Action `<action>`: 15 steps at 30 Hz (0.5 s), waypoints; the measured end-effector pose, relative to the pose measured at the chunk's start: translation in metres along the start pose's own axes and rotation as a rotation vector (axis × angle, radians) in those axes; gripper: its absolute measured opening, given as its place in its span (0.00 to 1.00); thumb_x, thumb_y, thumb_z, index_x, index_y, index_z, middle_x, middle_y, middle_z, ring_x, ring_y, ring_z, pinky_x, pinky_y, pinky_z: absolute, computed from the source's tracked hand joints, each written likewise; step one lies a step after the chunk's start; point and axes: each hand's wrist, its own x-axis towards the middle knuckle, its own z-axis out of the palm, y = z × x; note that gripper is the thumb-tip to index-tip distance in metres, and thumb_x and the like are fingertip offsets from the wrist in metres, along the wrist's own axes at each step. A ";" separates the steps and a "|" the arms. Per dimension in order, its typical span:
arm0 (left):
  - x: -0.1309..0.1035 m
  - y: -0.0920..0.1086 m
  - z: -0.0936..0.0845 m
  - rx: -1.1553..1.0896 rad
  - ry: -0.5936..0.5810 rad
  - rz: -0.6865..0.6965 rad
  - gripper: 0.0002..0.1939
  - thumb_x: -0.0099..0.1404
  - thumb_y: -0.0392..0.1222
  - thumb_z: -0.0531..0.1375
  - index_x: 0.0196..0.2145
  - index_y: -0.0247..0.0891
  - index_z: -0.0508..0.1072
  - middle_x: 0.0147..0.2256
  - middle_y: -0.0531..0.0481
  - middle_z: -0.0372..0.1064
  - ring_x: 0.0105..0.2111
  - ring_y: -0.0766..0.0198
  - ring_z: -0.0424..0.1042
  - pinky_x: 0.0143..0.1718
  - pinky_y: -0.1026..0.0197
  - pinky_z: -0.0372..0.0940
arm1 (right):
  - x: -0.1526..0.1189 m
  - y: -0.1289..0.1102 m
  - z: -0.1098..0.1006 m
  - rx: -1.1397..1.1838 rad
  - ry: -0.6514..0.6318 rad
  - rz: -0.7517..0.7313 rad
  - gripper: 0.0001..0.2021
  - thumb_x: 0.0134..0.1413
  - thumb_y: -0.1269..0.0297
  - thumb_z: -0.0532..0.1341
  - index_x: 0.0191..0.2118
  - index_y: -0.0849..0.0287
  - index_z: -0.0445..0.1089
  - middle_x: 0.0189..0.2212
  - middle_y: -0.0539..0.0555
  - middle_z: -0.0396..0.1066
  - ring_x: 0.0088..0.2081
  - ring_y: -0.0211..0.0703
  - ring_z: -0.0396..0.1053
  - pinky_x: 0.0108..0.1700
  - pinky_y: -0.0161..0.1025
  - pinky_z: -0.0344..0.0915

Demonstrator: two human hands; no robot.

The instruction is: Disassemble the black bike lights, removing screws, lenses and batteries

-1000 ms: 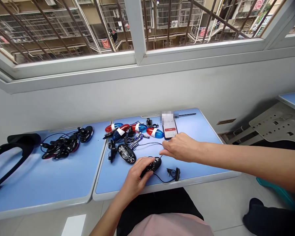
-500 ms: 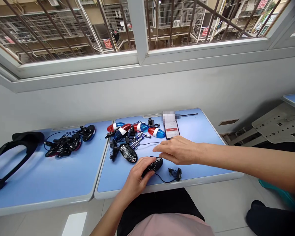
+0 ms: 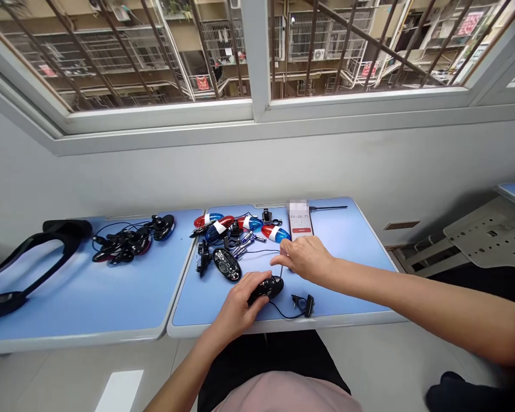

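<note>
My left hand (image 3: pixel 240 303) is closed round a black oval casing (image 3: pixel 272 288) near the front edge of the blue table (image 3: pixel 343 297). Above the casing's right end, my right hand (image 3: pixel 306 257) has its fingers closed on a thin dark rod, which points down to the casing. A black cable runs from the casing to a small black clip (image 3: pixel 309 305). To the left lies an open black casing (image 3: pixel 227 264) with its inside showing. Behind it are several red and blue lights (image 3: pixel 276 233) and batteries (image 3: pixel 241 248).
A phone (image 3: pixel 301 226) lies behind my right hand, with a dark stick (image 3: pixel 329 208) beside it. Black brackets (image 3: pixel 203 257) sit at the table's left. The adjoining table holds a tangle of black parts (image 3: pixel 124 245) and a black curved frame (image 3: pixel 38 280).
My right hand has risen slightly and the thin rod now shows upright beneath its fingers. My left hand still holds the casing. The whole view has shifted a little.
</note>
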 end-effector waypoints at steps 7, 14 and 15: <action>0.002 0.009 0.001 0.032 -0.042 -0.203 0.31 0.59 0.34 0.64 0.60 0.44 0.66 0.57 0.41 0.68 0.57 0.47 0.67 0.58 0.43 0.63 | -0.009 0.064 0.021 1.140 0.706 0.065 0.20 0.49 0.45 0.68 0.26 0.59 0.70 0.16 0.45 0.64 0.19 0.35 0.61 0.27 0.35 0.56; 0.010 0.031 -0.040 -0.504 0.038 -0.525 0.30 0.54 0.43 0.67 0.55 0.42 0.70 0.52 0.41 0.72 0.47 0.50 0.74 0.42 0.53 0.72 | -0.001 0.133 0.064 1.531 1.183 0.281 0.22 0.50 0.41 0.62 0.25 0.56 0.61 0.14 0.37 0.46 0.16 0.29 0.44 0.18 0.31 0.46; 0.010 0.037 -0.053 -0.592 0.061 -0.541 0.31 0.53 0.44 0.68 0.55 0.42 0.70 0.52 0.40 0.72 0.46 0.50 0.74 0.39 0.55 0.72 | 0.001 0.137 0.069 1.588 1.197 0.291 0.21 0.48 0.43 0.65 0.25 0.57 0.62 0.14 0.38 0.48 0.16 0.28 0.45 0.18 0.31 0.46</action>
